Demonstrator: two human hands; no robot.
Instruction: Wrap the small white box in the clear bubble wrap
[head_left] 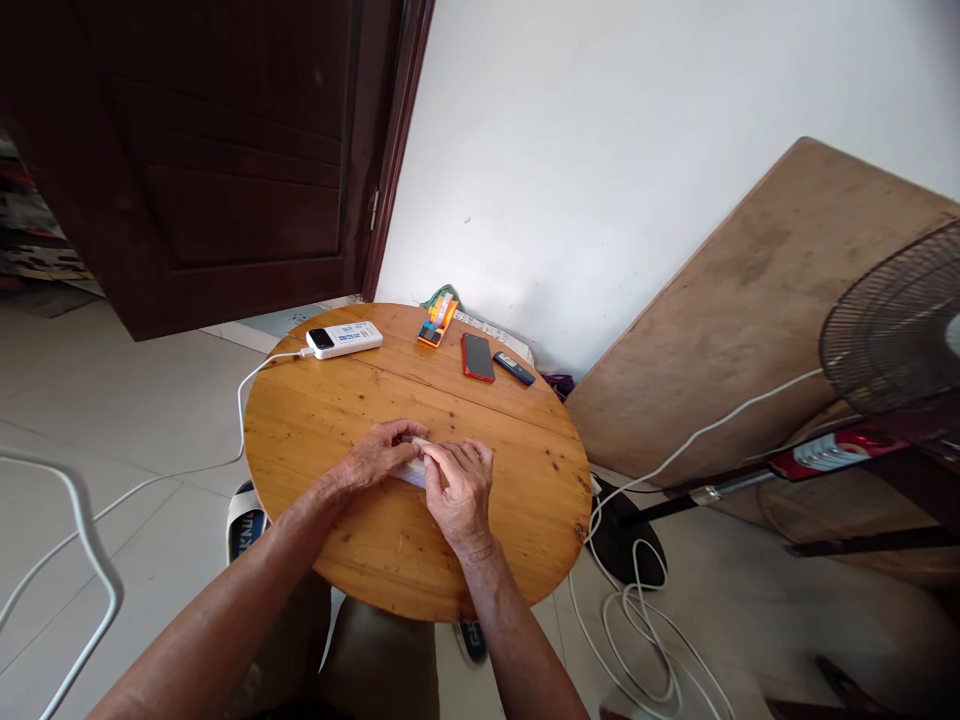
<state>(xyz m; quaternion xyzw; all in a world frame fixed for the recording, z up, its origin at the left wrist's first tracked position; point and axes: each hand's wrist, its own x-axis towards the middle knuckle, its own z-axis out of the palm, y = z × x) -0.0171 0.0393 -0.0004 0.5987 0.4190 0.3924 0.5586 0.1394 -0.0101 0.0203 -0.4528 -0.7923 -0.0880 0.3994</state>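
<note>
Over the middle of the round wooden table [352, 410], my two hands meet on a small whitish, flat-looking thing [411, 472]. It may be folded or rolled, and its kind is not plain because fingers hide much of it. My left hand [381, 455] has its fingers curled round the left and far side. From the right, my right hand [459, 488] pinches the same thing, its thumb and forefinger close to the left fingertips. Both hands are low, close to the tabletop.
Along the table's far side are a white power bank [345, 340] with a cable plugged in, an orange tape dispenser [439, 320], a red-edged phone [478, 358] and a dark, slim device [514, 368]. A fan [900, 310] and coiled white cable [637, 620] are on the right.
</note>
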